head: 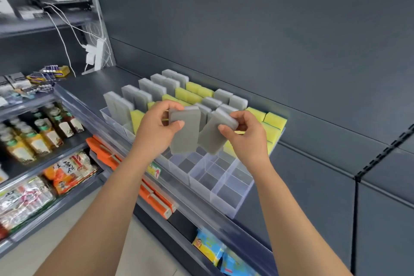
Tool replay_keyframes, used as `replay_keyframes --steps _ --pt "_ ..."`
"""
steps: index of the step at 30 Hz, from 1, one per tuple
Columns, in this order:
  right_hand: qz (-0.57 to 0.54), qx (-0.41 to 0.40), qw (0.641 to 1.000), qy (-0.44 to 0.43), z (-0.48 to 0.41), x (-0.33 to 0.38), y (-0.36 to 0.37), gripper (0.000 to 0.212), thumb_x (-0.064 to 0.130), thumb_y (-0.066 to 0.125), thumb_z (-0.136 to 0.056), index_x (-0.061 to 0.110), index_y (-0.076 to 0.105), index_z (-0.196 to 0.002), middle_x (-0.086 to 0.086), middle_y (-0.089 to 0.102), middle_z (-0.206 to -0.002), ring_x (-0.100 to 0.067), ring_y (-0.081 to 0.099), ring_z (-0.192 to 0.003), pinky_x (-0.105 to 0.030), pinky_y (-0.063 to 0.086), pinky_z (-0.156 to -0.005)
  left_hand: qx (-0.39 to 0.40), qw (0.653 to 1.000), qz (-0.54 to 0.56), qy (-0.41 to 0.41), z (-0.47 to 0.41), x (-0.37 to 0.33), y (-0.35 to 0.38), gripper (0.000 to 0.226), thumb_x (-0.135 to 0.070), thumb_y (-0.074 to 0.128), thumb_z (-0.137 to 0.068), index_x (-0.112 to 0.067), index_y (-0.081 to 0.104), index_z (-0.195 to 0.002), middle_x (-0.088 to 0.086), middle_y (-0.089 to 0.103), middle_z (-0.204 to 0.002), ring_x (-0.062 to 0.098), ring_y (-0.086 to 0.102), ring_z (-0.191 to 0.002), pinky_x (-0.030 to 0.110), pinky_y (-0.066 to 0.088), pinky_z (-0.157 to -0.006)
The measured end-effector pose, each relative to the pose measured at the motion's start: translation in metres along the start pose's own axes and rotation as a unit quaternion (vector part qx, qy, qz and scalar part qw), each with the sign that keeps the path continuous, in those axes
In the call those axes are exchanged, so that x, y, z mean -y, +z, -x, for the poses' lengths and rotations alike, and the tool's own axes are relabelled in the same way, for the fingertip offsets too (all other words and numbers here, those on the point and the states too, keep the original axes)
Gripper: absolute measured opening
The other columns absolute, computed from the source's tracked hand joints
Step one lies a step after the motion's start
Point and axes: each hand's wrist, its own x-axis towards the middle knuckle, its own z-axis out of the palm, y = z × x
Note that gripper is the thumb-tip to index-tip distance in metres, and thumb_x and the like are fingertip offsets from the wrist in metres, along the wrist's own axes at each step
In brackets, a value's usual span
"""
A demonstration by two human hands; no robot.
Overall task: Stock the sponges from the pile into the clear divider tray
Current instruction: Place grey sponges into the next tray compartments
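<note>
A clear divider tray (pixel 226 206) lies on a dark grey shelf. Its far compartments hold grey sponges (pixel 143 94) and yellow sponges (pixel 272 122) standing on edge; the near compartments are empty. My left hand (pixel 156 127) grips a grey sponge (pixel 184 134) held upright above the tray's middle. Just to its right, my right hand (pixel 245 134) pinches a second grey sponge (pixel 212 134), tilted. Both sponges hang a little above the empty slots. No loose pile of sponges is in view.
The shelf's back panel (pixel 291 51) rises behind the tray. Left of me stand shelves with bottled drinks (pixel 33 134) and packaged noodles (pixel 65 175). Orange items (pixel 154 199) and blue packets (pixel 210 248) sit on the shelf below. White cables and a power strip (pixel 95 56) hang at the upper left.
</note>
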Motion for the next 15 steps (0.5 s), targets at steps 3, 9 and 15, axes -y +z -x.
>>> replay_keyframes --steps 3,9,15 --pt "0.013 -0.015 1.000 0.016 -0.007 -0.005 0.016 0.027 0.017 0.074 -0.078 0.026 0.054 -0.092 0.014 0.059 -0.086 -0.005 0.054 -0.078 -0.011 0.042 -0.068 -0.007 1.000 0.006 0.012 -0.018 0.011 -0.005 0.038 -0.005 0.063 -0.083 -0.042 0.056 -0.087 0.003 0.061 -0.108 0.021 0.058 -0.097 0.030 0.046 -0.069" --pt "0.072 -0.033 0.996 0.046 -0.010 -0.011 0.041 0.026 0.017 0.073 -0.080 0.023 0.056 -0.099 0.015 0.059 -0.090 -0.005 0.055 -0.080 -0.017 0.045 -0.068 0.039 0.998 0.024 0.035 -0.050 0.027 -0.012 0.039 -0.003 0.061 -0.084 -0.042 0.053 -0.086 0.002 0.059 -0.110 0.020 0.058 -0.095 0.024 0.045 -0.067" --pt "0.208 -0.054 0.976 0.023 -0.007 -0.007 0.065 0.027 0.012 0.068 -0.082 0.016 0.059 -0.106 0.001 0.062 -0.100 -0.020 0.056 -0.076 -0.034 0.049 -0.072 0.122 0.991 0.022 0.058 -0.079 0.042 -0.018 0.037 -0.006 0.061 -0.084 -0.041 0.054 -0.094 -0.001 0.059 -0.110 0.019 0.057 -0.098 0.041 0.053 -0.080"
